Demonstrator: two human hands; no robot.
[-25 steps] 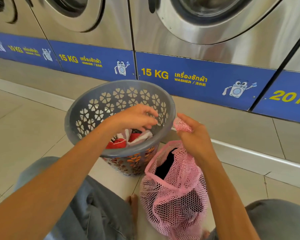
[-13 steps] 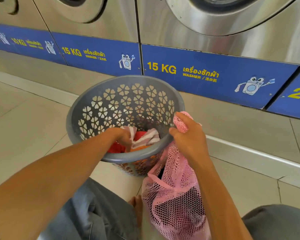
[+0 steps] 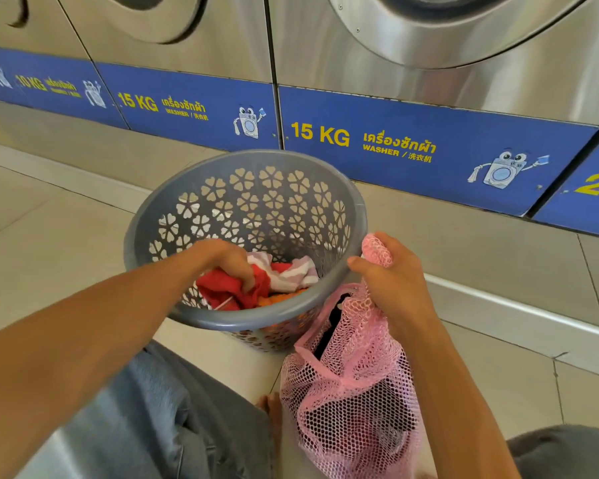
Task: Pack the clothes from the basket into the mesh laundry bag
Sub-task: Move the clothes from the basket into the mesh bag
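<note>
Washers (image 3: pixel 429 63) behind the basket (image 3: pixel 222 318) read "15 KG WASHER". Basket sits on floor w/ pink mesh bag (image 3: pixel 353 402) touching its right side. Your left hand (image 3: pixel 234 267), above the rim 1 s ago, is now inside, closed on red cloth (image 3: pixel 222 288). Right hand (image 3: pixel 398 288) still grips bag's bunched mouth.

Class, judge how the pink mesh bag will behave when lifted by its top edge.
The pink mesh bag probably stays floppy: it sags below the right hand. Likely light; the netting is open. Its mouth may collapse shut.
</note>
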